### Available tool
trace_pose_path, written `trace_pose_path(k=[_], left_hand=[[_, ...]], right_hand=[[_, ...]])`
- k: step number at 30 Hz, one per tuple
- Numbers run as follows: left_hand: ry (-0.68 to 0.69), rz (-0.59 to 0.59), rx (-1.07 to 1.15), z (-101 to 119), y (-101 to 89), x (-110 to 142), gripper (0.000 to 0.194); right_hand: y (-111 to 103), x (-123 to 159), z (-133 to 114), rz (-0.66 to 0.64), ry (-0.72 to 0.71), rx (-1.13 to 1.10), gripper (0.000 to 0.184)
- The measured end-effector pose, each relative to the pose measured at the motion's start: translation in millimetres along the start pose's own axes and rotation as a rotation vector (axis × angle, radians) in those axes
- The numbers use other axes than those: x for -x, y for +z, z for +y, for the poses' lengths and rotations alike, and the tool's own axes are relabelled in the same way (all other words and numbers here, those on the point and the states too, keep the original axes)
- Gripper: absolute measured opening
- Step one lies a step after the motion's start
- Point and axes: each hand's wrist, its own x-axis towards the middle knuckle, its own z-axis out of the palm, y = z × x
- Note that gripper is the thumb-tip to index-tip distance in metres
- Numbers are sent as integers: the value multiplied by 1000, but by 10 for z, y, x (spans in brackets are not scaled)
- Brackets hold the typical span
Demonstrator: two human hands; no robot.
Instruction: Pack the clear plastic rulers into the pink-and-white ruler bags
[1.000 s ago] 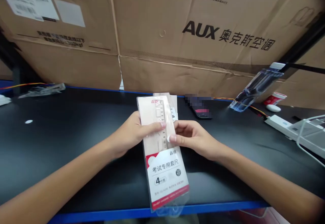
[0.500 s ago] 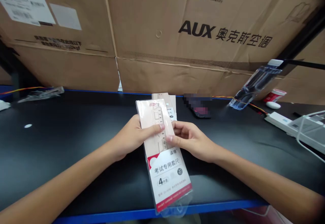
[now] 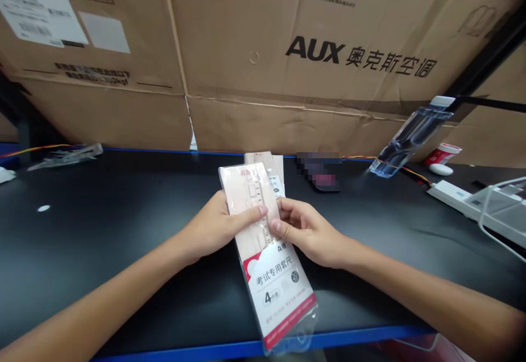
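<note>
Between my two hands is a packaged ruler set (image 3: 279, 291) in a clear plastic sleeve, with a white and red label at its lower end and ruler markings showing through above. My left hand (image 3: 224, 219) grips its left edge, thumb across the front and fingers hidden behind. Closed on the right edge is my right hand (image 3: 306, 228), thumb on the front and fingers curled at the back. The pack tilts, its hanging tab nearest me over the table's front edge. Behind it on the table lie more similar ruler packs (image 3: 276, 173), partly covered by the held one.
A dark phone-like object (image 3: 324, 181), partly blurred out, lies behind my right hand. At the right are a leaning water bottle (image 3: 406, 140), a red and white tub (image 3: 442, 155) and a white power strip (image 3: 456, 197). A large cardboard box (image 3: 255, 77) stands along the back.
The lower end of the held ruler set has swung slightly to the right and toward me. Both hands keep their grip, and the view has shifted a little.
</note>
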Motion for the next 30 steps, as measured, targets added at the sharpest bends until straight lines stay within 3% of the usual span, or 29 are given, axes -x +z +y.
trace_pose_path(k=[4,8,10,14,21,25,30], left_hand=[[-56,-136,28,18,-1,2,43],[-129,-218,85,53,13,-3,57],[-138,-182,106,57,15,-13,60],[-123,5,107,18,-16,-64,56],[-56,225,17,-84,-109,-153,42],[-68,291,7,-95,-108,-149,40],[-111,284,-158,-74,-114,-141,44]], right_hand=[[-37,-31,-32,82,-37,-22,30],[-168,-90,-22,295,-86,-77,33],[-216,-116,4,345,-53,-107,31],[-202,-138,36,303,21,-91,29],[-132,-83,23,242,39,160,23],[-156,-90,44,244,75,213,25],[-177,-106,48,282,93,228,20]])
